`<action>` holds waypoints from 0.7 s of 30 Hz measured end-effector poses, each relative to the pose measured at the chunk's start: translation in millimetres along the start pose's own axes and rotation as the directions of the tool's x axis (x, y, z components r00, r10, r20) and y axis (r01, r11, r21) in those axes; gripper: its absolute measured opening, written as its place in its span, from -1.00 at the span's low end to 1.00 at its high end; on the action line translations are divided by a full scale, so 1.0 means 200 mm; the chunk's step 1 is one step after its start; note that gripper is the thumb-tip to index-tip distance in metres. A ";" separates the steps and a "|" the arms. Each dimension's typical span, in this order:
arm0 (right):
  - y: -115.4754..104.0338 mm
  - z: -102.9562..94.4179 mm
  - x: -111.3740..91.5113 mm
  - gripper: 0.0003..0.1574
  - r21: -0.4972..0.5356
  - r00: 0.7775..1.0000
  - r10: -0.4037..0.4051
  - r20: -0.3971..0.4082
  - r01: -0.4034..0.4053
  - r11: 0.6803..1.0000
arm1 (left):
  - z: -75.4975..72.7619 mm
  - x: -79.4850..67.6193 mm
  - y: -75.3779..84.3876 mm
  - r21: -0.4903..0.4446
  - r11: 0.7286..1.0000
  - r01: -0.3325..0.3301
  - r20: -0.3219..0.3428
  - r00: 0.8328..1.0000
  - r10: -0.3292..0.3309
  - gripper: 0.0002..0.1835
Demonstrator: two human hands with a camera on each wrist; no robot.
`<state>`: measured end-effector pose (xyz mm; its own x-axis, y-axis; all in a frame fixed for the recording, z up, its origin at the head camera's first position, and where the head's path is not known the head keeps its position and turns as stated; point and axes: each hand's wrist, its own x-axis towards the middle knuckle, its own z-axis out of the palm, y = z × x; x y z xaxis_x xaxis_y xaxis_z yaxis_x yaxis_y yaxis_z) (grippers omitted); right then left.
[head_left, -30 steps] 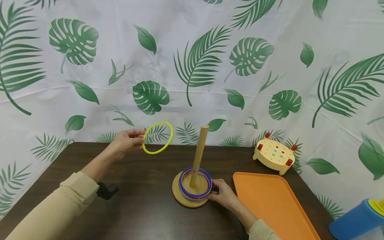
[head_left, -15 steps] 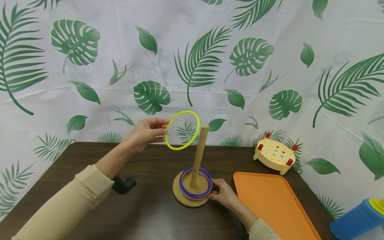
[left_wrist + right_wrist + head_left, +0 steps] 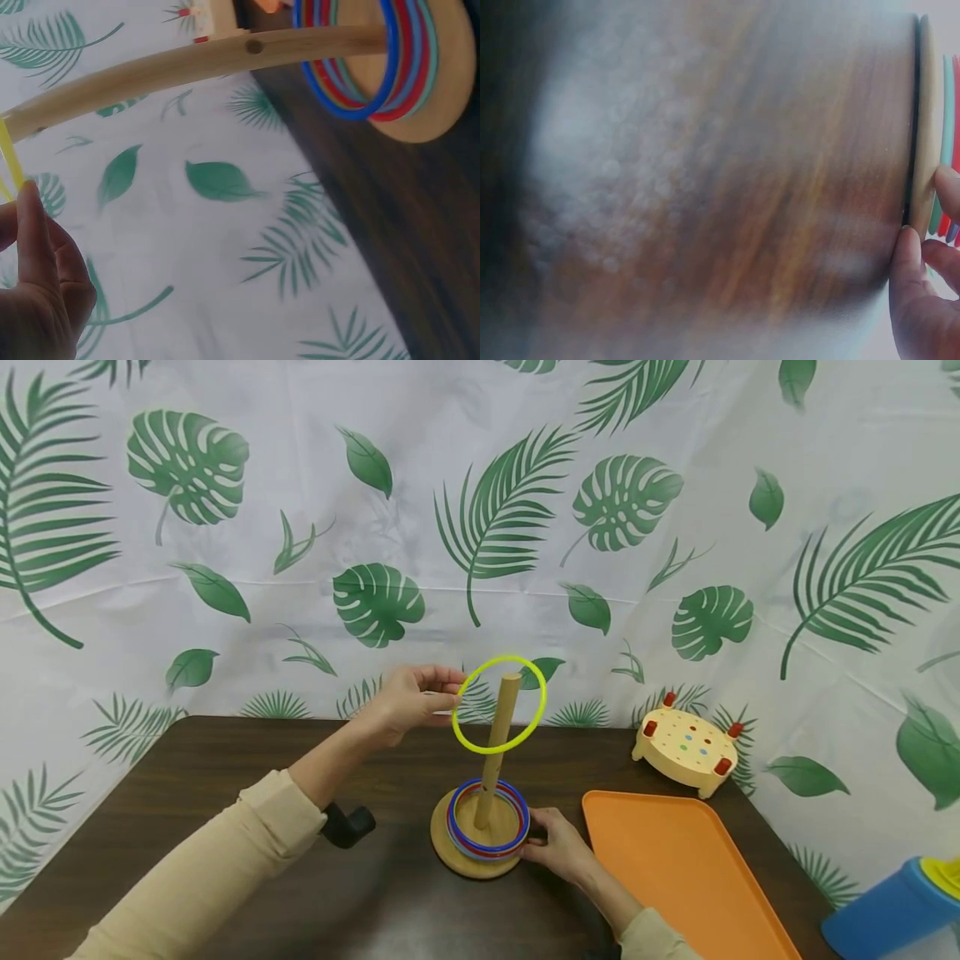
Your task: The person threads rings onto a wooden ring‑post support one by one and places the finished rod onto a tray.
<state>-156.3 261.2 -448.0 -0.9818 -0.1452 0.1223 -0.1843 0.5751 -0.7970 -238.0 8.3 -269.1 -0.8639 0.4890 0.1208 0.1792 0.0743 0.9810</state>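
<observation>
My left hand (image 3: 412, 700) pinches a thin yellow ring (image 3: 487, 750) between thumb and fingers. From the head view, the top of an upright wooden peg (image 3: 504, 714) shows inside the tilted ring's outline. Whether the ring encircles the peg, I cannot tell. In the left wrist view, the yellow ring (image 3: 11, 154) appears by the peg's top end. Around the foot of the peg lie several stacked rings, with a blue ring (image 3: 352, 114) uppermost. My right hand (image 3: 558, 846) grips the edge of the round wooden base (image 3: 480, 870), thumb on top; the right wrist view shows this base (image 3: 928, 97) edge-on.
An orange tray (image 3: 675, 852) lies to the right of the stand. Behind it sits a cream pegboard toy (image 3: 686, 747) with red pegs. A blue bottle (image 3: 888, 906) with a yellow top stands at the far right. A leaf-patterned cloth (image 3: 465, 527) hangs behind the dark table (image 3: 390, 893).
My left hand has carried the yellow ring rightward, first rising and then lowering slightly, from left of the stand to the peg's top. The right hand and stand have stayed put.
</observation>
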 end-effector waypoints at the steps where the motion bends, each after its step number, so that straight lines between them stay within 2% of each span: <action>1: 0.00 0.00 0.00 -0.32 0.000 1.000 -0.002 0.000 0.002 1.000 | 0.01 0.01 -0.02 0.004 1.000 0.007 0.003 1.000 -0.007 -0.65; 7: 0.00 0.00 0.00 -0.34 0.018 1.000 -0.004 0.004 0.004 1.000 | 0.04 0.02 -0.16 0.024 0.997 0.067 0.017 0.998 -0.068 -0.64; 11: 0.00 0.00 0.00 -0.34 -0.015 1.000 -0.005 0.002 0.006 1.000 | 0.05 0.02 -0.29 0.042 0.992 0.117 0.023 0.993 -0.118 -0.66; 15: -0.01 0.00 0.00 -0.36 -0.041 1.000 -0.017 -0.001 0.017 0.999 | 0.06 0.02 -0.40 0.084 0.987 0.140 0.024 0.990 -0.142 -0.67; 21: -0.01 0.00 0.00 -0.34 0.009 1.000 0.012 0.014 -0.012 1.000 | 0.10 0.01 -0.49 0.130 0.971 0.199 -0.006 0.980 -0.200 -0.72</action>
<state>-156.2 260.6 -446.1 -0.9833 -0.1496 0.1041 -0.1718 0.5698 -0.8037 -248.1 20.0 -367.2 -0.8852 0.4588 -0.0771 0.0630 0.2823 0.9573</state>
